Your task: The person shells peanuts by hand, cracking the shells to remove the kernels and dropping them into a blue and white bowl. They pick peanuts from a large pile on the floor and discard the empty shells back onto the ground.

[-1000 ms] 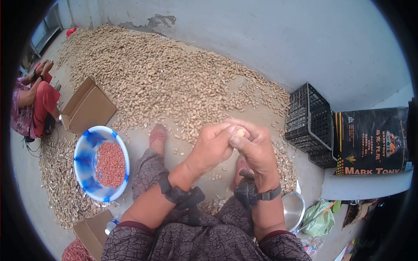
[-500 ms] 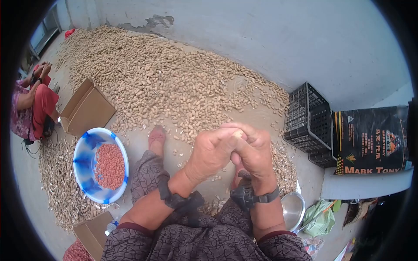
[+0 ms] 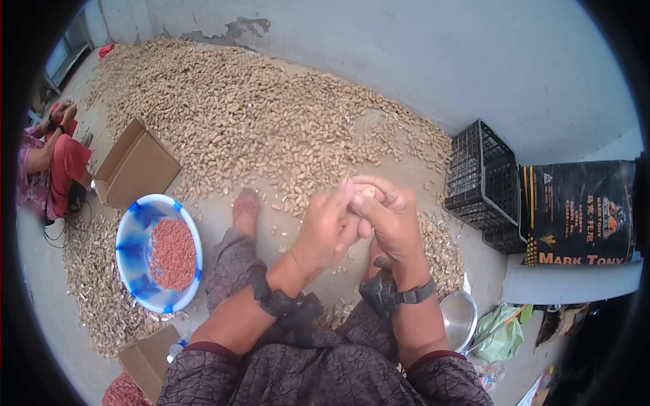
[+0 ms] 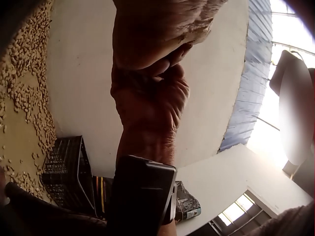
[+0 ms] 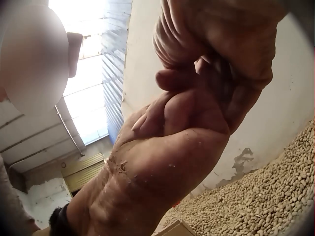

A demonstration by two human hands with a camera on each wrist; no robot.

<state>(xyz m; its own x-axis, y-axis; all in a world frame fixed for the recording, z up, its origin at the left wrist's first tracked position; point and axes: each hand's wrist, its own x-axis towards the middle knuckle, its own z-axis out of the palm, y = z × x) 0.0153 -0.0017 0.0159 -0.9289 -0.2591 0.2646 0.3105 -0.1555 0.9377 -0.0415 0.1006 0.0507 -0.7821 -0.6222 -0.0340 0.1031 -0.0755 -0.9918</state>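
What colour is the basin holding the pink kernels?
The basin is blue and white, clearest in the head view.

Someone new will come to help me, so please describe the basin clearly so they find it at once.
Start from the big peanut pile along the wall. Below its left part, beside the open cardboard box, is a round basin. Unlike that plain brown box, it is patterned blue and white and holds reddish-pink kernels.
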